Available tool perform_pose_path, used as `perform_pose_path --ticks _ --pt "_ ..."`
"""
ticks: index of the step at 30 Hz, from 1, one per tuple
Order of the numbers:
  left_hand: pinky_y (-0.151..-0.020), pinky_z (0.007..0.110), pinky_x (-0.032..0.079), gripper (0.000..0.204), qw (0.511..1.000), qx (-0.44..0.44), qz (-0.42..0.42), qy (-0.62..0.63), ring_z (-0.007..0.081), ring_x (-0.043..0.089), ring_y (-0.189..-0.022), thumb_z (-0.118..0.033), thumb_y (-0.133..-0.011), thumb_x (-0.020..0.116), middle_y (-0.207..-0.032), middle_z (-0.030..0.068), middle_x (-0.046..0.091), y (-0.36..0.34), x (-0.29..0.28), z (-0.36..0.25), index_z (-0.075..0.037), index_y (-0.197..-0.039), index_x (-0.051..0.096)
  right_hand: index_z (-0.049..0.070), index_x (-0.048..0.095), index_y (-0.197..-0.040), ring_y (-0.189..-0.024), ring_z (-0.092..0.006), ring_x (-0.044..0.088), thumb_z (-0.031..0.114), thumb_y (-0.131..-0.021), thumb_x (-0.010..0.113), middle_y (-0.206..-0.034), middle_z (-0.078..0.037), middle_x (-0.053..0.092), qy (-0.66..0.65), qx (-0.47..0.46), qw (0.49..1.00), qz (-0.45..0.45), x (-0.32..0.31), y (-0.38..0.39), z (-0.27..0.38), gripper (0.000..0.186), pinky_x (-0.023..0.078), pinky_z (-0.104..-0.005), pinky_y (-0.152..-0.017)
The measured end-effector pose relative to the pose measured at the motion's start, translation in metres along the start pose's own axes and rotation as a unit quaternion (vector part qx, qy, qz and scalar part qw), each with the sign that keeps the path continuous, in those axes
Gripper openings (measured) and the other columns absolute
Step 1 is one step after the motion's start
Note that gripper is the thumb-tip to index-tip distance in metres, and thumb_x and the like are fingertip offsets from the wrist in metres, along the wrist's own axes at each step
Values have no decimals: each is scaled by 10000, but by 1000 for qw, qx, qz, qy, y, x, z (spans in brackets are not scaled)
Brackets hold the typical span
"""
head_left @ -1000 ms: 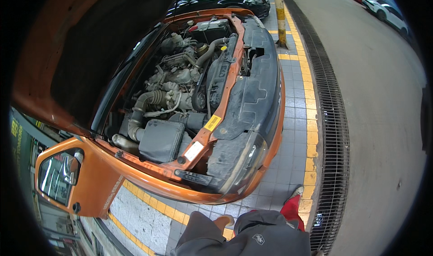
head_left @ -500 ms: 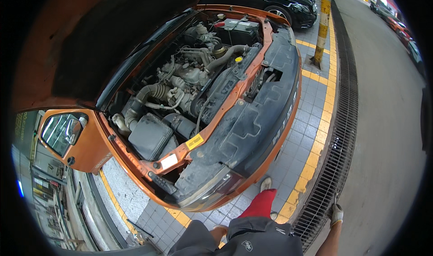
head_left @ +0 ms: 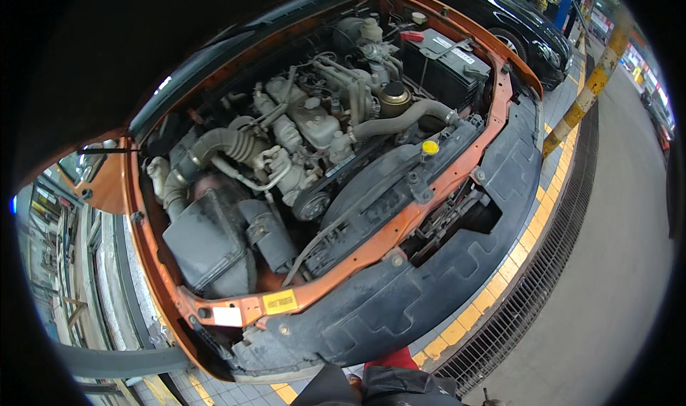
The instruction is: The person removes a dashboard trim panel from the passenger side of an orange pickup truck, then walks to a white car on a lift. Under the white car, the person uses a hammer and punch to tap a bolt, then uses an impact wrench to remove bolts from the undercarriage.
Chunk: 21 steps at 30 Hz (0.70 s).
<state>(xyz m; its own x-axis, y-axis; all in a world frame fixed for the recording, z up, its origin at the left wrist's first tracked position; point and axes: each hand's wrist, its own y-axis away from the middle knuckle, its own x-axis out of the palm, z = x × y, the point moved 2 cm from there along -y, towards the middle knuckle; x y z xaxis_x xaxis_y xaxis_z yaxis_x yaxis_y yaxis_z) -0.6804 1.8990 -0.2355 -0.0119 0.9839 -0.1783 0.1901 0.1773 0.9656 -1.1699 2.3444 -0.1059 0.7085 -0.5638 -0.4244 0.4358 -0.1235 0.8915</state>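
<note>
In front of me the orange car's engine bay is exposed under its raised hood (head_left: pixel 86 70). The engine (head_left: pixel 311 124) fills the middle, with the black air filter box (head_left: pixel 207 238) at the near left. A yellow cap (head_left: pixel 429 148) sits behind the orange front crossmember (head_left: pixel 371 241); the battery (head_left: pixel 450 63) stands at the far right. Only a sliver of my right hand (head_left: pixel 493 402) shows at the lower edge, closed around a thin dark tool (head_left: pixel 486 393) whose tip sticks up. The tool's kind cannot be made out. My left hand is out of the picture.
A yellow, worn pillar (head_left: pixel 589 84) leans into view at the right, beside a floor drain grate (head_left: pixel 529 299). Behind the battery side is a black car (head_left: pixel 550 48). An open orange door (head_left: pixel 107 181) and metal racks (head_left: pixel 78 284) are at the left.
The view has come closer over the engine bay, which now looks larger. My gloved right hand with the tool has slipped nearly out of the picture at the bottom.
</note>
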Motion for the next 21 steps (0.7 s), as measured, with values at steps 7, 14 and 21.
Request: perform_pose_path --ticks 7,14,21 --pt "-920 508 583 307 1000 -21 0 -10 297 764 -1133 -265 -895 716 -1204 130 803 -14 -46 -65 -109 -1131 834 75 708 -1007 -645 -254 692 168 -1005 696 -785 -78 703 -152 -145 977 -48 -48 -34 155 94 604 -450 -588" --pt "-897 517 598 283 998 -43 14 -33 303 775 -1105 -247 -898 707 -1185 132 808 -8 -30 -114 -113 -1109 840 91 650 -952 -516 -199 585 153 -1011 646 -688 -36 593 -278 -211 937 -34 -175 -9 267 86 542 -429 -475" --pt "-873 527 613 263 993 -45 59 -96 310 787 -1078 -229 -902 698 -1165 134 813 -10 25 -201 -117 -1087 846 163 501 -672 -457 -290 476 320 -1032 517 -558 -81 461 -114 114 956 -244 -324 -140 190 393 408 -510 -448"
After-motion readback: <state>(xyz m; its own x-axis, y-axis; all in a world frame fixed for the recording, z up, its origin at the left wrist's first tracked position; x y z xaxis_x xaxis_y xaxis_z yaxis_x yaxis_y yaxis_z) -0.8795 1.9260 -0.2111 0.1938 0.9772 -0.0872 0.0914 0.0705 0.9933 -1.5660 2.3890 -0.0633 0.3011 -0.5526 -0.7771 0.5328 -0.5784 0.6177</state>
